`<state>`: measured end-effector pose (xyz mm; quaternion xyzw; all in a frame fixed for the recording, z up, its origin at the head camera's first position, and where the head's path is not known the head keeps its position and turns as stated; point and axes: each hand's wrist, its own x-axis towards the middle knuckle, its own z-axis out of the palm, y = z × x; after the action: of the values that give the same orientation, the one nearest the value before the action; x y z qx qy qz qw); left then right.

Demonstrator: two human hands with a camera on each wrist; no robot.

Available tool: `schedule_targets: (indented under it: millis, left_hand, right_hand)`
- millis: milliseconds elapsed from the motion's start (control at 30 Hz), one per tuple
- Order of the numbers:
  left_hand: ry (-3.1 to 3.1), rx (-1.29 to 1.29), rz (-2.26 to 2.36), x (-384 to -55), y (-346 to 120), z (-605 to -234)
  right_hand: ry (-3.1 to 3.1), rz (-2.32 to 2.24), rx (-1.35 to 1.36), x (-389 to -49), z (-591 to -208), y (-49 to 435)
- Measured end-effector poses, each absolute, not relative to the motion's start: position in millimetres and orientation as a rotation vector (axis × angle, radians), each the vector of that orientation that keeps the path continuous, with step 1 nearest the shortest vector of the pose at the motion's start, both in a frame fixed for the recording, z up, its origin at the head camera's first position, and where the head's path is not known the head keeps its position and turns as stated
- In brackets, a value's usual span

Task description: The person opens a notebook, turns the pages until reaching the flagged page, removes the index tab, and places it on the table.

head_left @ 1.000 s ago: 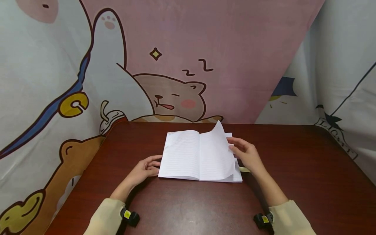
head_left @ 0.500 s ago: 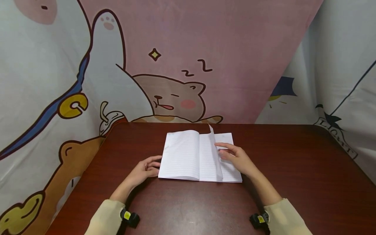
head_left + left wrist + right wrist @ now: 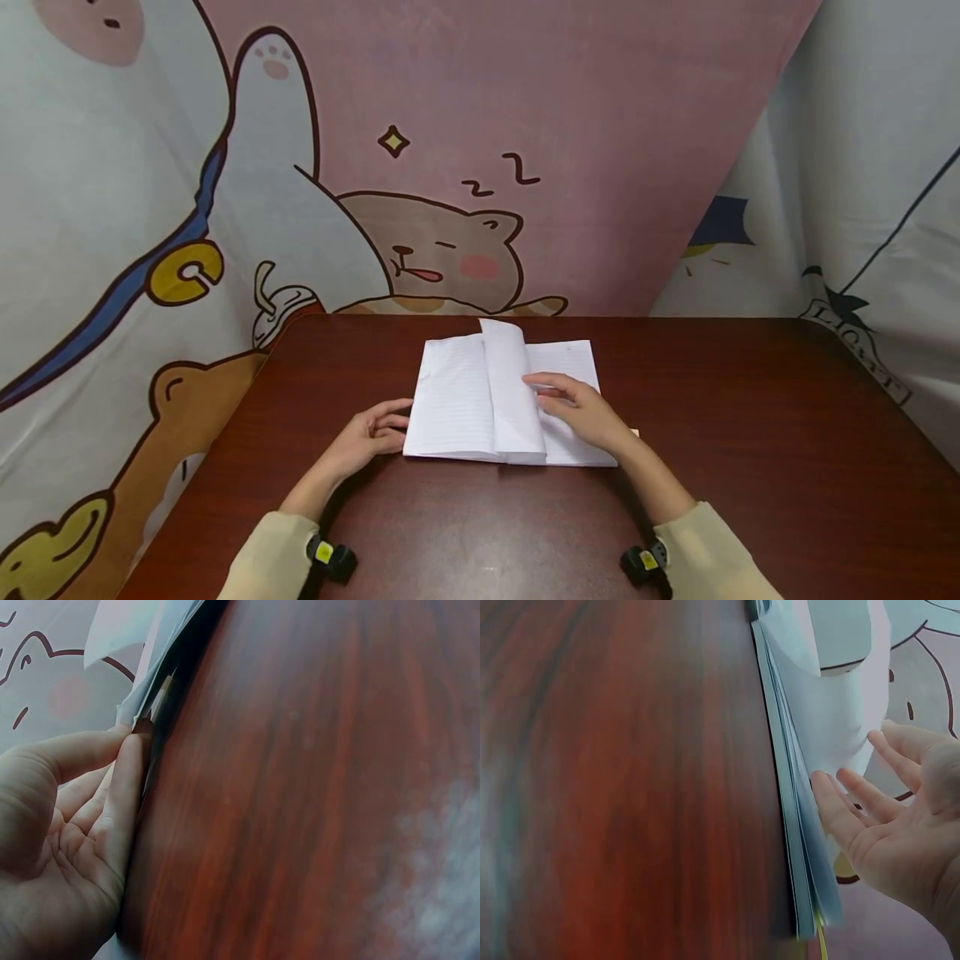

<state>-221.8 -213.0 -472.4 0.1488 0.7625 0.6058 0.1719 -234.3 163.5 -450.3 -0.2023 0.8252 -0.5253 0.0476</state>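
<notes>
An open notebook (image 3: 453, 400) with lined white pages lies on the table. My left hand (image 3: 369, 435) holds its left edge; in the left wrist view, the thumb and a finger meet at a corner of the pages. One curled page (image 3: 512, 400) stands up across the middle, its upper end leaning left. My right hand (image 3: 581, 408) is over the right half, its fingers extended and touching the raised page. Seen in the right wrist view, those fingers (image 3: 840, 806) are spread against the white sheet and do not pinch it.
The dark reddish-brown table (image 3: 480, 533) reaches back to a cartoon-printed cloth (image 3: 585, 167). A pale yellow ribbon (image 3: 823, 937) sticks out of the notebook. Black wrist cameras (image 3: 333, 562) hang below both cream sleeves (image 3: 270, 554).
My right hand has moved left, carrying the lifted page from the right side past the notebook's middle. More of the page underneath shows. The left hand has stayed at the left edge.
</notes>
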Motion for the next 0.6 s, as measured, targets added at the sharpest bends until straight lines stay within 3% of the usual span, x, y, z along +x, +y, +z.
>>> schedule_targets:
  millis: [600]
  left_hand:
    - [2.185,0.407,1.707,-223,-214,-475]
  right_hand:
    - [2.44,-1.477,-0.808,-230,-456,124]
